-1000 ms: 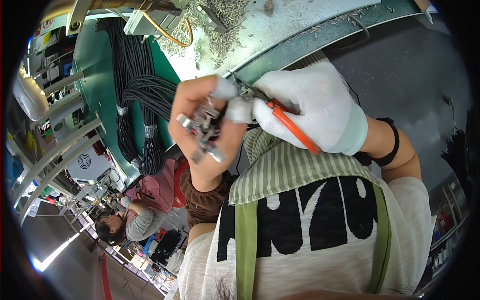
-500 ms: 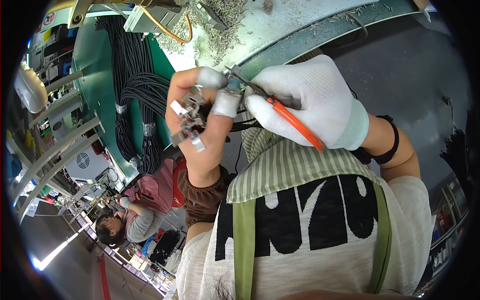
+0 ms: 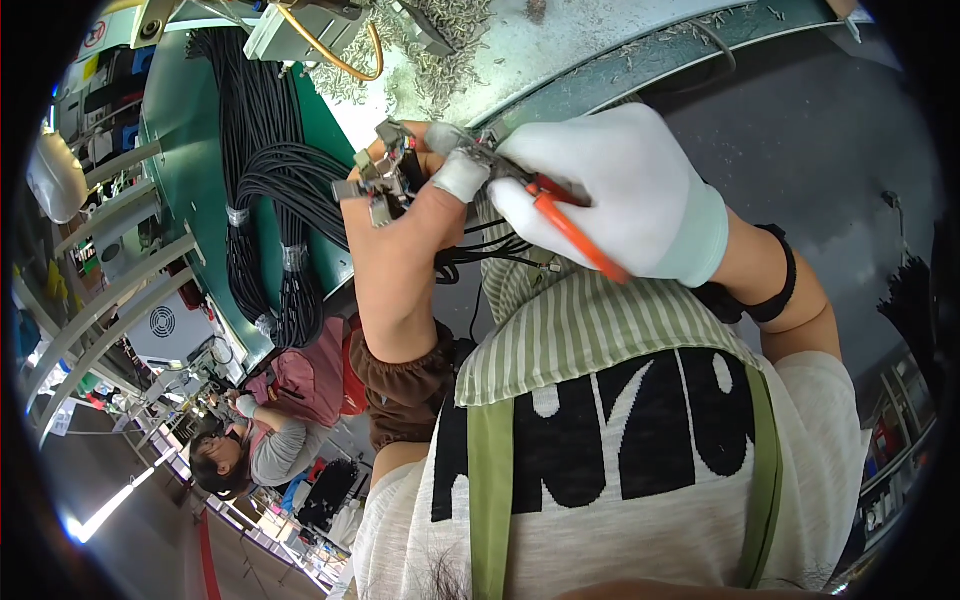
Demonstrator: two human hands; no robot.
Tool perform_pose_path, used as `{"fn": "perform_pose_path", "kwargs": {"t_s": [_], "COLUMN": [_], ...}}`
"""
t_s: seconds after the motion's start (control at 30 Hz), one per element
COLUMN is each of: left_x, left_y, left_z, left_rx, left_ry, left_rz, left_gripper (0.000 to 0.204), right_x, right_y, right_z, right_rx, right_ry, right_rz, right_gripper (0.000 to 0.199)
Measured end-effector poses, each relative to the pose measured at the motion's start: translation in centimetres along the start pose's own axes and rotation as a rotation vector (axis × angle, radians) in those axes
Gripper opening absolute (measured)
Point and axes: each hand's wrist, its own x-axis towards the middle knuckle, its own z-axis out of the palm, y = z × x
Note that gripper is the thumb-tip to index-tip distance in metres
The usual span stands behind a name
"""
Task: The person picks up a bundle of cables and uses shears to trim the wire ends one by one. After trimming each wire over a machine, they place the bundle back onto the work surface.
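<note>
My left hand [image 3: 400,260], with white tape on its thumb and a grey cover on a fingertip, is closed around several black cables [image 3: 470,258]. Small metal-shelled connectors [image 3: 385,185] on the cable ends stick out beyond its fingers. One metal piece is pinched between thumb and fingertip. My right hand [image 3: 620,190], in a white knit glove, grips pliers with orange-red handles [image 3: 575,235]. Their jaws meet the pinched piece at my left fingertips; whether they are closed on it is too small to tell.
Thick bundles of black cable [image 3: 285,180] lie over the green table [image 3: 185,140] at left. Many small metal scraps [image 3: 440,75] cover the bright worktop ahead, near a machine with a yellow tube [image 3: 345,68]. Another person [image 3: 285,450] sits at a bench, lower left.
My left hand has turned, bringing the fanned connectors upward. The pliers' jaws have shifted slightly, and the right hand has moved a little up and left.
</note>
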Motion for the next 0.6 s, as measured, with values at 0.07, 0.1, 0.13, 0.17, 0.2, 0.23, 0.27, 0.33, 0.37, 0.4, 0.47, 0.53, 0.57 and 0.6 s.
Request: {"fn": "perform_pose_path", "kwargs": {"t_s": [0.07, 0.1, 0.13, 0.17, 0.2, 0.23, 0.27, 0.33, 0.37, 0.4, 0.47, 0.53, 0.57, 0.6], "left_x": [0.3, 0.4, 0.6, 0.8, 1.1, 1.5, 2.0, 3.3, 3.9, 4.6, 6.0, 7.4, 7.8, 8.1], "left_y": [0.0, -0.1, -0.1, -0.1, -0.2, -0.3, -0.3, -0.6, -0.6, -0.5, -0.4, -0.2, 0.0, 0.1], "left_z": [-0.5, -0.8, -0.9, -1.2, -1.5, -1.9, -2.4, -3.4, -4.1, -4.6, -5.0, -4.9, -4.8, -4.6], "left_rx": [-0.111, -0.13, -0.148, -0.167, -0.168, -0.173, -0.179, -0.184, -0.274, -0.364, -0.455, -0.439, -0.43, -0.428], "left_ry": [-0.033, -0.066, -0.101, -0.137, -0.136, -0.079, -0.023, 0.03, -0.014, -0.058, -0.102, -0.189, -0.236, -0.241], "left_rz": [-0.075, -0.094, -0.115, -0.135, -0.137, -0.153, -0.169, -0.184, -0.19, -0.195, -0.199, -0.212, -0.221, -0.226], "left_gripper": [0.026, 0.024, 0.022, 0.021, 0.021, 0.017, 0.014, 0.012, 0.011, 0.012, 0.014, 0.018, 0.019, 0.019], "right_x": [0.1, 0.1, 0.1, 0.1, 0.2, 0.2, 0.3, 0.9, 1.6, 2.3, 3.1, 4.0, 4.4, 4.9], "right_y": [0.2, 0.4, 0.6, 0.8, 1.0, 1.2, 1.5, 2.4, 3.1, 3.6, 3.5, 2.5, 2.2, 2.2], "right_z": [0.0, 0.3, 0.5, 0.6, 0.6, 0.4, 0.2, -0.1, -0.5, -0.9, -1.8, -2.8, -3.1, -3.2], "right_rx": [0.126, 0.188, 0.251, 0.313, 0.314, 0.274, 0.233, 0.191, 0.139, 0.086, 0.033, 0.635, 0.937, 0.938], "right_ry": [-0.115, -0.136, -0.154, -0.173, -0.174, -0.119, -0.063, -0.005, 0.0, 0.006, 0.012, -0.056, -0.086, -0.079], "right_rz": [0.045, 0.068, 0.092, 0.117, 0.118, 0.103, 0.087, 0.072, 0.071, 0.069, 0.067, 0.414, 0.586, 0.59], "right_gripper": [0.017, 0.018, 0.019, 0.02, 0.02, 0.019, 0.019, 0.019, 0.018, 0.017, 0.017, 0.02, 0.022, 0.022]}}
